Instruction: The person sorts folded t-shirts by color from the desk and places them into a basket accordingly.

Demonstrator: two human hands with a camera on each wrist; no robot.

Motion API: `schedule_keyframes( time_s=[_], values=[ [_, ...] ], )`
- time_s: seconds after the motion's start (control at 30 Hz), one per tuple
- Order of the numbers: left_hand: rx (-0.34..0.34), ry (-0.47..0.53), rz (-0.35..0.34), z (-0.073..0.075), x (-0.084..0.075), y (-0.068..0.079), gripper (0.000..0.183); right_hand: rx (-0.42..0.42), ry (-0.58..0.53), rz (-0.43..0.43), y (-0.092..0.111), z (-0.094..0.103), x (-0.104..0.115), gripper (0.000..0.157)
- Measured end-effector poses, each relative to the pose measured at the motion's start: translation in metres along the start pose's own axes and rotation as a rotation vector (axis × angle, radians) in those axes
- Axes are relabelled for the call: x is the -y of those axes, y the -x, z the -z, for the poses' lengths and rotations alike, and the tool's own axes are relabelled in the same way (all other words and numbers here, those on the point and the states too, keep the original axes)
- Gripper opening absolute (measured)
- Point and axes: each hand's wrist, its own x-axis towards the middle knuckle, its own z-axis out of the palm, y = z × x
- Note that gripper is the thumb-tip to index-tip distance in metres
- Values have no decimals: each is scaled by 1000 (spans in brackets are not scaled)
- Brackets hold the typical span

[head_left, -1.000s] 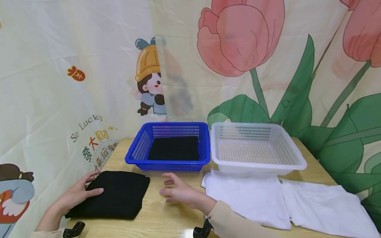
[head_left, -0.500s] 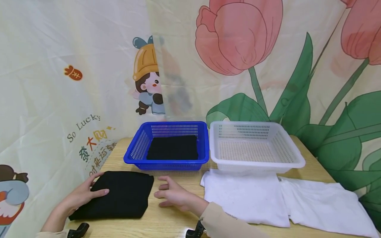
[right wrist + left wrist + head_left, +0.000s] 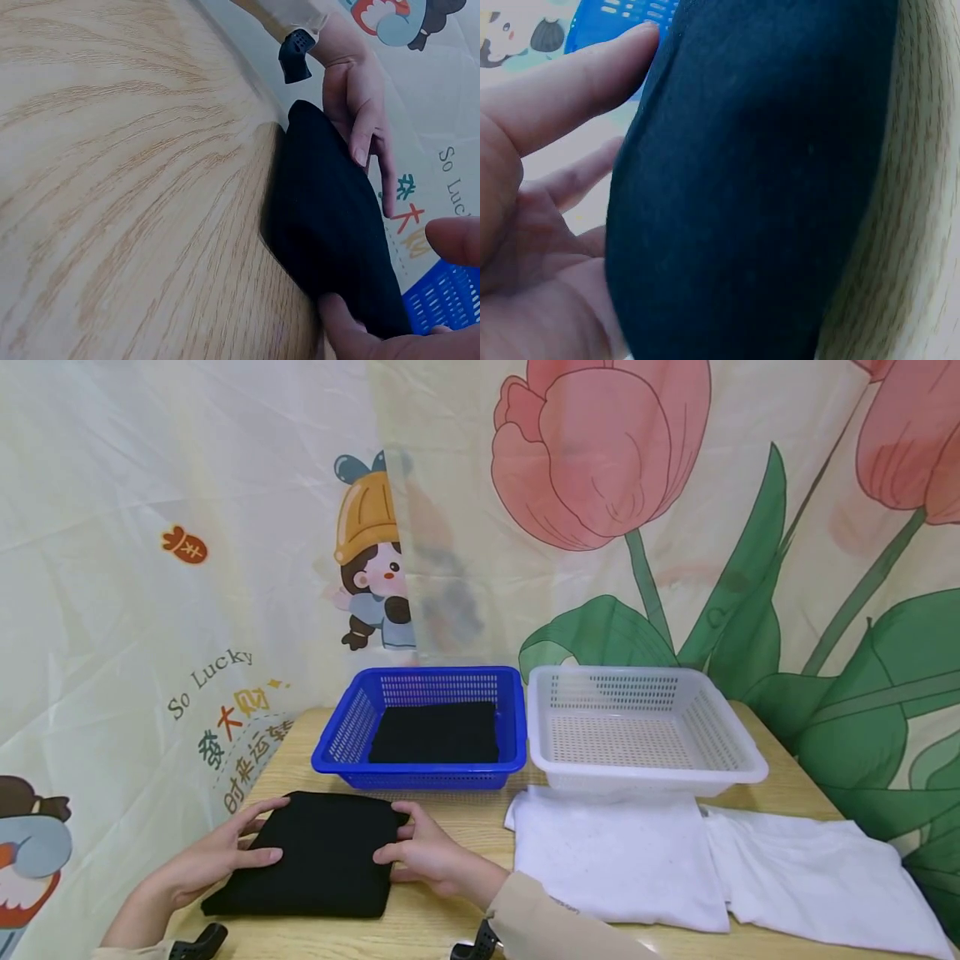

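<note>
The left hand (image 3: 213, 860) and right hand (image 3: 433, 853) grip opposite edges of the black cloth (image 3: 326, 864) on the tabletop (image 3: 423, 922), presumably so its folds stay together.

You're facing a pale, creased fabric backdrop (image 3: 285, 443) at twelve o'clock, sheets overlapping! A big pink tulip (image 3: 600, 452) rises at your one, tall green leaves (image 3: 750, 585) at two. Over at eleven, a yellow-hatted cartoon figure (image 3: 375, 527), cut by the overlap; "So Lucky" lettering (image 3: 220, 666) at ten. Below you, a light wood-grain tabletop (image 3: 427, 910) spreads.
</note>
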Motion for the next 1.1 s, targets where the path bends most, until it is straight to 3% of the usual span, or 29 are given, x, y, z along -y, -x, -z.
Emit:
schedule_keyframes(
  time_s=[0.23,0.5,0.67,0.8,0.97,1.1],
  values=[
    [74,21,-36,-8,0,-4,86,-56,-51,-11,-5,-1,-1,80],
    [126,73,-54,-23,-6,-15,82,-108,304,61,-6,2,-2,74],
    [153,106,-100,-28,-9,-15,80,-70,379,139,-6,7,-3,80],
    [185,149,-128,-30,-14,-16,79,-72,384,153,-5,12,-5,79],
    [108,97,-140,-31,-24,-17,79,-114,393,184,-7,15,-4,77],
    [51,105,-159,-25,-34,-13,78,-95,400,213,-7,17,5,75]
  ],
)
